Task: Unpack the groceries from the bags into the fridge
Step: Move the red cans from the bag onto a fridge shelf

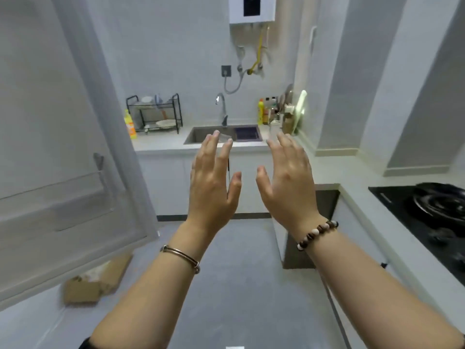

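- Hands: your left hand (212, 182) and right hand (289, 180) are raised side by side, fingers straight, holding nothing.
- Fridge door (63, 172) stands open at your left.

Pale kitchen walls (176, 46), grey floor (239, 273)

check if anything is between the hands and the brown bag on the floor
Partly: the open white door hangs over the brown bag at lower left and hides part of it. Its near side faces bare floor. The left hand and right hand are raised, open and empty.
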